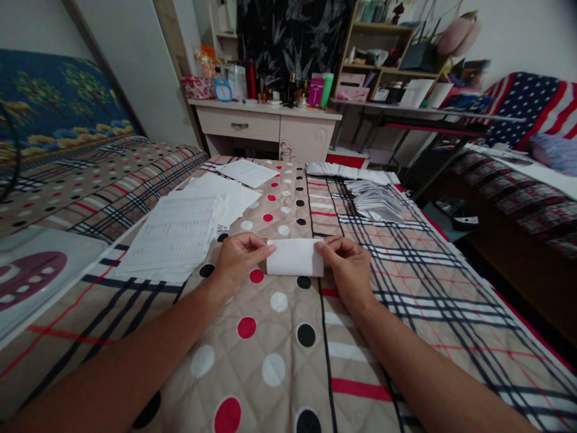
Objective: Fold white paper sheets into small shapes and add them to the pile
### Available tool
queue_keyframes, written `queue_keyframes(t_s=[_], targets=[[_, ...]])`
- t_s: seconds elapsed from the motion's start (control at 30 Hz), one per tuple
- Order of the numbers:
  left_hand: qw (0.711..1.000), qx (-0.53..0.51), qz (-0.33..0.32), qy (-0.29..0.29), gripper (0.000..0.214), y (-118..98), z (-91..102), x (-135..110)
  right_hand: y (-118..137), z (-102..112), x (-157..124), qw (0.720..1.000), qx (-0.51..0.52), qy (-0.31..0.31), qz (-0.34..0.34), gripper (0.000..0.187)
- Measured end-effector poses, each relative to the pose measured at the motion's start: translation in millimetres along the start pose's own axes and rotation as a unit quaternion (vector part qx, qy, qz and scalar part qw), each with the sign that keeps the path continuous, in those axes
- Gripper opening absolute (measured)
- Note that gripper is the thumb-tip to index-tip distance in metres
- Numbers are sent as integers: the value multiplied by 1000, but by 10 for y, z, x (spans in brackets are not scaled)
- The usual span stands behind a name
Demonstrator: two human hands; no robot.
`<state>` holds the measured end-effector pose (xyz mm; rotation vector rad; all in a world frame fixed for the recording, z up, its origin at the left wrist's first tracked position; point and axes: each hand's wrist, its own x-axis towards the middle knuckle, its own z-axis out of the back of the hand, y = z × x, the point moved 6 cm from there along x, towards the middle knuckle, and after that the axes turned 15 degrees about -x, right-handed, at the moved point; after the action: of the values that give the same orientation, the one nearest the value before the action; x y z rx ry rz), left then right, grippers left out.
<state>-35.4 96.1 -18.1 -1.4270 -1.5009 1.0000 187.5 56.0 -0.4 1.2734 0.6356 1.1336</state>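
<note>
A small white sheet of paper (pixel 295 258), seemingly folded, is held up just over the bed cover in the middle of the head view. My left hand (pixel 241 258) pinches its left edge between thumb and fingers. At the opposite edge, my right hand (pixel 349 264) grips the upper right corner the same way. Left of my hands lies a spread stack of printed sheets (pixel 169 234), with blank-looking white sheets (pixel 247 172) behind it. A pile of folded papers (pixel 374 201) rests to the right, beyond my right hand.
The quilted bed cover (pixel 270 337) has dots and plaid. A long white folded strip (pixel 351 173) lies near its far edge. A white item with a purple oval (pixel 33 276) is at far left. Behind stand a white dresser (pixel 252 123) and a shelf unit (pixel 378 66).
</note>
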Motion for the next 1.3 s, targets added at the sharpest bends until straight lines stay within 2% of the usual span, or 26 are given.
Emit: queue_keyframes(t_s=[0.2, 0.33, 0.4, 0.47, 0.53, 0.63, 0.8, 0.87, 0.97, 1.1, 1.2, 1.3], targets=[[1000, 5, 24, 17, 38, 44, 7, 5, -65, -13, 14, 999, -38, -2, -34, 25], [994, 99, -7, 39, 32, 32, -27, 13, -124, -46, 76, 998, -57, 0, -16, 24], [985, 160, -38, 50, 27, 8, -63, 15, -121, -67, 102, 992, -124, 15, 12, 22], [972, 217, -65, 66, 23, -6, -105, 15, -88, -87, 113, 969, -240, 34, 46, 16], [952, 277, -92, 89, 17, -13, -152, 7, -42, -99, 111, 936, -340, 48, 75, 11], [907, 375, -141, 133, 9, -37, -228, -31, 7, -109, 102, 907, -405, 61, 96, 5], [813, 480, -278, 179, 20, -153, -364, -145, 3, -127, 97, 896, -428, 68, 101, 1], [798, 476, -293, 224, 23, -124, -411, -165, -7, -134, 97, 895, -429, 69, 100, 1], [818, 421, -256, 296, 28, -30, -432, -152, -17, -134, 100, 896, -428, 70, 96, 1], [852, 376, -190, 312, 11, 10, -368, -107, -14, -129, 102, 900, -420, 71, 99, 2], [862, 354, -139, 336, 19, 10, -344, -106, -16, -128, 98, 903, -412, 71, 102, 1], [862, 359, -129, 335, 25, 0, -347, -107, -24, -132, 95, 906, -406, 70, 102, 1]])
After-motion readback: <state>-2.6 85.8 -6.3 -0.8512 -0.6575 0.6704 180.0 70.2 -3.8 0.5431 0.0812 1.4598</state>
